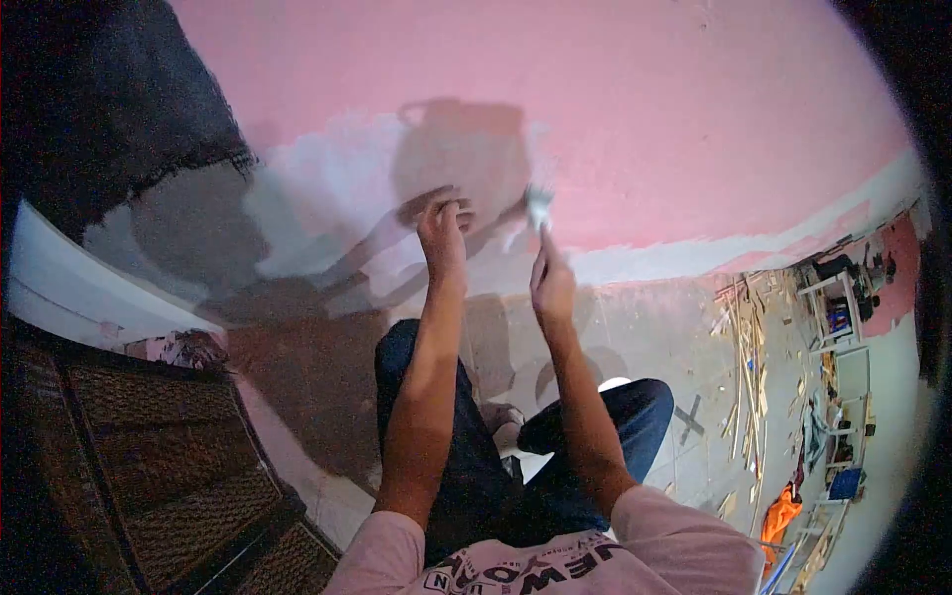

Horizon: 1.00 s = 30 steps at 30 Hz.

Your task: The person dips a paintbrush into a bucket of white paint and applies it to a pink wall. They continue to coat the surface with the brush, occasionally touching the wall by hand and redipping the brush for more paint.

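Note:
My right hand [552,280] is closed around the handle of a paintbrush [539,205], its bristles up against the pink wall [654,129] near the lower edge of the pink. A whitish painted patch [332,174] spreads over the wall to the left of the brush. Held up in front of that patch, my left hand [443,233] has loosely bent fingers with gaps between them, and I see nothing in it. Whether its fingertips touch the wall cannot be made out. Shadows of my head and hands fall on the wall.
A dark latticed panel [169,426] stands close on my left. My bent knees [635,421] are over the tiled floor [654,337]. Wooden strips [749,367] litter the floor at right, near an orange cloth [781,516] and white-framed furniture [831,307].

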Available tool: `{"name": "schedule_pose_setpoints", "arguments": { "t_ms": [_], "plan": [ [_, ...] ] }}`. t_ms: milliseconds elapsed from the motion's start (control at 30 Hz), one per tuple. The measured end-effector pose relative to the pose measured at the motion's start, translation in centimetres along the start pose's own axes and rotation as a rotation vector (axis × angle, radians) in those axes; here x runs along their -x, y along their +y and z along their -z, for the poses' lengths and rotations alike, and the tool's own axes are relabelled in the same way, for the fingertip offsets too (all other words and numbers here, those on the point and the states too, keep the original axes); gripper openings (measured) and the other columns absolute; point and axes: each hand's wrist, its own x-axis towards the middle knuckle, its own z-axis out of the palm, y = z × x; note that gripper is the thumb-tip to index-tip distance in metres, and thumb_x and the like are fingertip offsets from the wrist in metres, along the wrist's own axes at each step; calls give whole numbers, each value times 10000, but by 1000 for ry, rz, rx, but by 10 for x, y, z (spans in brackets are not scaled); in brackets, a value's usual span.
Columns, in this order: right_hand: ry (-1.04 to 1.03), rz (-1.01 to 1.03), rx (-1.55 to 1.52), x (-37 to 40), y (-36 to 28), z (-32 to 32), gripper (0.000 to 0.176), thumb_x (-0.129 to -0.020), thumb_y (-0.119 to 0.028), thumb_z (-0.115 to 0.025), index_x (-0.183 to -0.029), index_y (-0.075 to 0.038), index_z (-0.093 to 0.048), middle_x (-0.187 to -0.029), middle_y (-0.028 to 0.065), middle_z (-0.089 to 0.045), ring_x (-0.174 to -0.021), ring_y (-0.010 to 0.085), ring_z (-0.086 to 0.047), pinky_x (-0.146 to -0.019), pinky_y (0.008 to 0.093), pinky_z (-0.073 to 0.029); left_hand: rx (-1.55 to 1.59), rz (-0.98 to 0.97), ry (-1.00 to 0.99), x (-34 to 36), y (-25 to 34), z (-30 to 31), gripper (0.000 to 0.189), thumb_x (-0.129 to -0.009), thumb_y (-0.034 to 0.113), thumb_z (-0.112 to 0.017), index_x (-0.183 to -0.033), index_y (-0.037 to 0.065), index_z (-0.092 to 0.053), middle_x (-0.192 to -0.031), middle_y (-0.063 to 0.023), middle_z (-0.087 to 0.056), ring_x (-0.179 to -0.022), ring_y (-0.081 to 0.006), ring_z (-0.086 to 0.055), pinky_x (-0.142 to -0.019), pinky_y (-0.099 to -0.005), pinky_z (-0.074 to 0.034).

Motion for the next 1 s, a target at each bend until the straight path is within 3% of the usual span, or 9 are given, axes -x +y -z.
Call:
{"name": "schedule_pose_setpoints", "arguments": {
  "t_ms": [100, 233, 400, 467, 533, 633, 800, 900, 1000],
  "plan": [
    [-309, -22, 150, 67, 81, -48, 394, -1010, -121, -522, -1395, -113, -607, -818, 299, -665, -734, 482, -656, -685, 555, -519, 54, -1, -5, 6, 10, -2, 226, -965, 114, -555, -1143, 42, -675, -957, -72, -699, -802, -180, -674, -712, -298, -512],
    [-382, -115, 228, 74, 85, -44, 395, -989, -119, -531, -1373, -114, -624, -846, 294, -679, -748, 469, -672, -700, 577, -518, -77, -18, -58, 4, 24, 2, 283, -929, 167, -570, -1185, 81, -656, -1009, -87, -695, -879, -225, -689, -760, -355, -573],
    [-20, -7, 1, -24, 14, 20, 465, -998, -149, -560, -1460, -126, -518, -796, 270, -662, -737, 437, -677, -656, 537, -509, -82, 90, -41, -12, 10, 21, 430, -888, 212, -642, -1304, 114, -592, -1165, -100, -634, -1021, -274, -636, -879, -389, -543],
    [16, -90, -132, -29, -33, 70, 461, -1023, -169, -549, -1477, -124, -483, -773, 262, -654, -732, 430, -678, -648, 508, -511, -46, 58, -40, -9, 9, 17, 423, -888, 198, -637, -1300, 107, -614, -1175, -93, -627, -1033, -265, -611, -894, -385, -517],
    [237, 80, -266, -21, -42, 89, 470, -1040, -175, -527, -1500, -131, -437, -733, 266, -626, -718, 433, -671, -634, 500, -501, -74, 68, -36, -1, 13, 4, 409, -921, 231, -581, -1300, 83, -613, -1164, -90, -599, -1052, -247, -582, -969, -378, -474],
    [159, -80, -436, -12, -78, 129, 471, -1049, -168, -499, -1508, -123, -404, -745, 284, -608, -722, 450, -664, -634, 511, -493, -95, 101, -73, 8, 18, -5, 425, -921, 230, -575, -1317, 79, -606, -1175, -97, -592, -1054, -256, -579, -973, -371, -465],
    [182, -8, -278, -20, -29, 23, 423, -1063, -150, -451, -1475, -80, -389, -769, 315, -608, -715, 488, -646, -631, 579, -467, -96, 86, -81, 11, 16, -1, 461, -923, 241, -569, -1353, 74, -584, -1202, -102, -586, -1069, -260, -578, -986, -392, -450],
    [21, -122, -123, 20, 45, -67, 336, -1068, -172, -438, -1374, -36, -457, -753, 320, -618, -724, 515, -636, -626, 608, -455, -127, 100, -52, 16, 21, -8, 461, -927, 244, -562, -1355, 75, -582, -1196, -97, -584, -1065, -256, -577, -981, -396, -448],
    [-213, -203, -44, 55, 85, -92, 283, -1043, -178, -451, -1257, -10, -530, -785, 313, -640, -748, 514, -646, -634, 602, -477, -117, 61, -92, 11, 17, 2, 410, -933, 251, -577, -1316, 107, -612, -1194, -80, -605, -1058, -250, -594, -966, -398, -464]
  ]
}}
